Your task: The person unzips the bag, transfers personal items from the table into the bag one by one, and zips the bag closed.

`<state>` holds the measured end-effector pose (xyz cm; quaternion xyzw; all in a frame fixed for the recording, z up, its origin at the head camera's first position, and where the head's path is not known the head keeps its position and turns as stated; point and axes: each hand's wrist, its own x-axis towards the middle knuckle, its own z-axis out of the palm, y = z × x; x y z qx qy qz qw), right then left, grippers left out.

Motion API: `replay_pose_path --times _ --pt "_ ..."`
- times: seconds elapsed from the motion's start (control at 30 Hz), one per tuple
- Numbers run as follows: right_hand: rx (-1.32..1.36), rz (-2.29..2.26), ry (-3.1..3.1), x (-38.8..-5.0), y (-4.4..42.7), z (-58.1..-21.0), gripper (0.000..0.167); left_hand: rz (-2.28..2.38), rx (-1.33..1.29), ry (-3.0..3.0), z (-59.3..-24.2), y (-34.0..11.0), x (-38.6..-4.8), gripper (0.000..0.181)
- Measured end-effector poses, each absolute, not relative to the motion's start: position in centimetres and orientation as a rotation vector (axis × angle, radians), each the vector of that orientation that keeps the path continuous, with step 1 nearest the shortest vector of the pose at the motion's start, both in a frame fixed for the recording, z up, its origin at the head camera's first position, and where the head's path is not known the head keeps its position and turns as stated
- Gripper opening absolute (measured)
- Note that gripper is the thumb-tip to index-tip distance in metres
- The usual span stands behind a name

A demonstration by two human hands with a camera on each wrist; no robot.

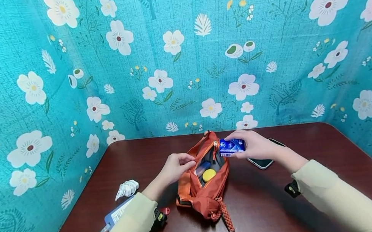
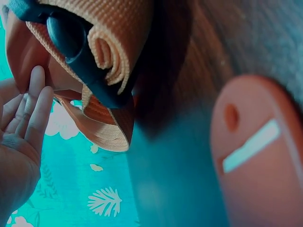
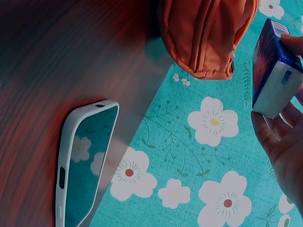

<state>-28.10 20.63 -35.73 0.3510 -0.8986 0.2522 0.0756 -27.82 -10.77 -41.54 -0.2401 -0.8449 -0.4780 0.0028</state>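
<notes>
An orange-red zippered bag [image 1: 207, 201] with a webbing strap and buckle lies on the table, its mouth unzipped. Inside its grey lining I see a yellow round lid [image 1: 209, 175] and a blue item [image 1: 203, 168]. My left hand [image 1: 177, 167] pinches the bag's left rim; in the left wrist view its fingers [image 2: 37, 101] lie against the fabric below the buckle. Between the thumb and fingers of my right hand [image 1: 256, 146] is a small blue box [image 1: 232, 146], held above the bag's right rim. The right wrist view shows the box's white end.
A phone [image 1: 262, 163] lies right of the bag, partly under my right forearm. At left are a white bundled cable [image 1: 127, 189] and a blue badge holder [image 1: 109, 218] with a metal clip. A small red object [image 1: 164, 210] lies beside my left wrist. Floral cloth [image 1: 174, 75] hangs behind.
</notes>
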Motion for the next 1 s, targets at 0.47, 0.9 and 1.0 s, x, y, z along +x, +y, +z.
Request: replay_pose_path --times 0.47,0.9,1.0 --pt "1.072 0.790 -2.720 -28.5 19.2 -36.7 0.052 -1.508 -0.755 -2.639 -41.5 -10.7 -27.6 0.011" --pt "1.150 0.806 -2.713 -28.6 18.1 -37.6 0.050 -1.540 -0.739 -2.643 -41.5 -10.8 -27.7 0.013" --pt "1.164 0.824 -2.726 -28.6 17.8 -37.8 0.050 -1.525 -0.737 -2.646 -41.5 -10.8 -27.7 0.013"
